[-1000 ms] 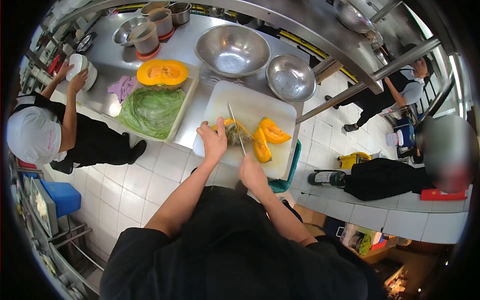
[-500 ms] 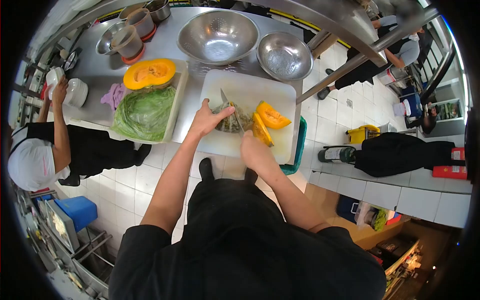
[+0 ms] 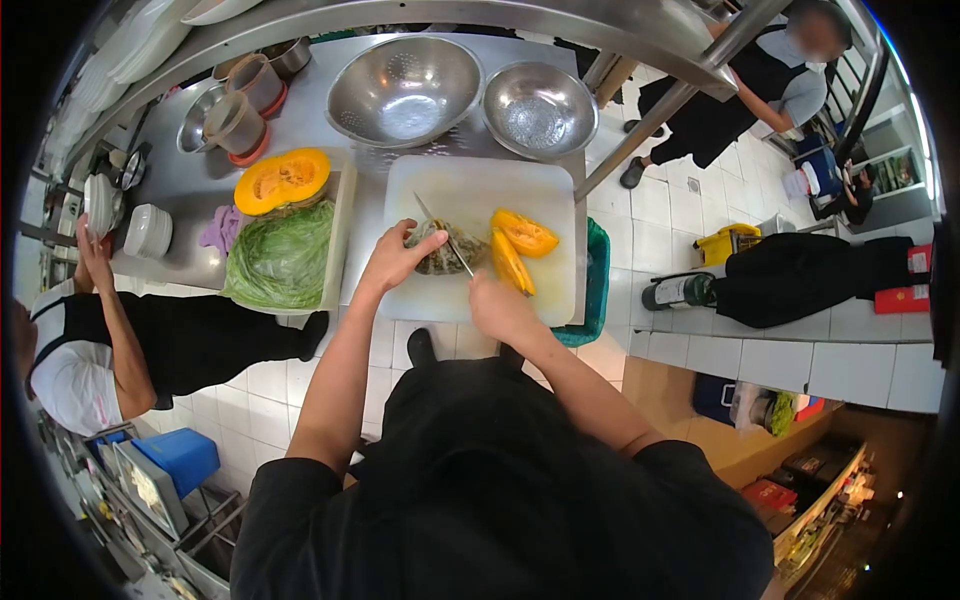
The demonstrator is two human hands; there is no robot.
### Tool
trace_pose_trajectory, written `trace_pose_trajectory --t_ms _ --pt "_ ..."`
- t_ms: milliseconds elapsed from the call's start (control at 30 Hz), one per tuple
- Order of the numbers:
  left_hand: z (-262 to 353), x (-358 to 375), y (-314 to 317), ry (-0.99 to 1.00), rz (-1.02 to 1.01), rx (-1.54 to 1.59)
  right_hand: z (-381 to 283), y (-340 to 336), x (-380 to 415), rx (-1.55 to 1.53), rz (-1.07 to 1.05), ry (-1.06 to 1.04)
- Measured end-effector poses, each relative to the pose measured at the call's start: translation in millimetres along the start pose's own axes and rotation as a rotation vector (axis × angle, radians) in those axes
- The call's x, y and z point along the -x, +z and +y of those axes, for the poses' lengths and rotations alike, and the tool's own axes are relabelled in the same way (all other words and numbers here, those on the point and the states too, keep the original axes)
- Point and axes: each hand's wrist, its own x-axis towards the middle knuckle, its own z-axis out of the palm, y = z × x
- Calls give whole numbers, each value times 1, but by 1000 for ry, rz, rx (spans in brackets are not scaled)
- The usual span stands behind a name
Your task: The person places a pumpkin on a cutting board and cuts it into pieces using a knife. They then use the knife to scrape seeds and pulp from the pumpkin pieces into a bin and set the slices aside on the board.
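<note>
My right hand [image 3: 500, 308] is closed round the handle of a kitchen knife [image 3: 462, 262]. Its blade slants across a green-skinned pumpkin piece [image 3: 432, 264], which lies rind up on the white cutting board [image 3: 540, 185]. With thumb and fingers spread around that piece, my left hand [image 3: 398, 256] grips it from the left, the thumb close to the blade. Two orange pumpkin wedges, an upper wedge [image 3: 527, 234] and a lower wedge [image 3: 508, 262], lie flesh up just right of the knife.
Left of the board, a tray [image 3: 343, 225] holds a pumpkin half [image 3: 282, 180] and a plastic-wrapped green bundle [image 3: 280, 255]. A colander [image 3: 400, 95] and a steel bowl [image 3: 540, 110] stand behind. Co-workers are at left [image 3: 90, 350] and far right [image 3: 775, 90]; a shelf rail [image 3: 450, 12] crosses above.
The view has shifted, putting the board slightly further left. My hands keep their hold on knife and pumpkin piece. The left co-worker's hands have come together; the far-right co-worker shows more fully.
</note>
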Motion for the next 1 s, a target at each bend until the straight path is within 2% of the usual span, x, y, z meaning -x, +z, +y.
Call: trace_pose_trajectory --t_ms 300,400,500,600,667,733,800,867,933,1000 --pt "12 -3 10 -107 142 -31 -26 -20 -4 94 75 23" --pt "12 -12 2 -142 51 -25 -30 -28 -10 120 39 48" --pt "9 -14 2 -131 52 -34 -33 -27 -13 112 22 81" --pt "6 -13 8 -100 86 -44 -1 35 -23 134 48 102" --pt "8 -14 -1 -80 119 -34 -1 35 -29 112 70 73" --pt "12 -18 -6 -78 -45 -109 8 32 -21 105 98 73" --pt "-4 -15 2 -40 25 -71 9 36 -26 95 80 46" --pt "-20 -3 15 17 183 98 3 26 -22 82 48 43" --pt "-18 10 26 4 221 86 -1 18 -10 70 103 70" --pt "-21 17 43 -28 386 117 -14 -4 11 23 119 81"
